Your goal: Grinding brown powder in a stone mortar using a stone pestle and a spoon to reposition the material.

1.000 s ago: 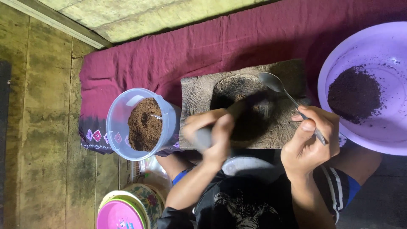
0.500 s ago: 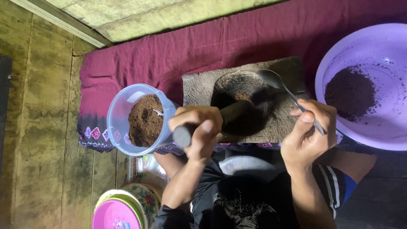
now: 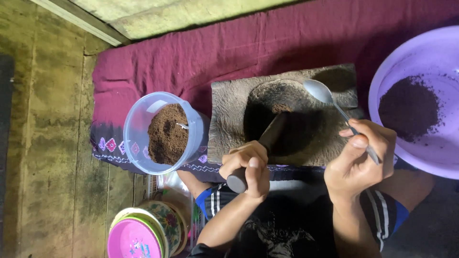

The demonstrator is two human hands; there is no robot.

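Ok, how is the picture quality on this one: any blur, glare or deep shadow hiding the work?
Head view: sharp overall, no motion blur on the left hand or right hand; soft, even light with no harsh glare; the hollow of the stone mortar sits in deep shadow, so the tip of the pestle is hard to read; the purple basin is cut off at the right edge.

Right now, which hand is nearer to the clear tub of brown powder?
Left. The left hand, gripping the pestle, sits just right of the clear tub. The right hand, holding the spoon, is farther, beside the purple basin.
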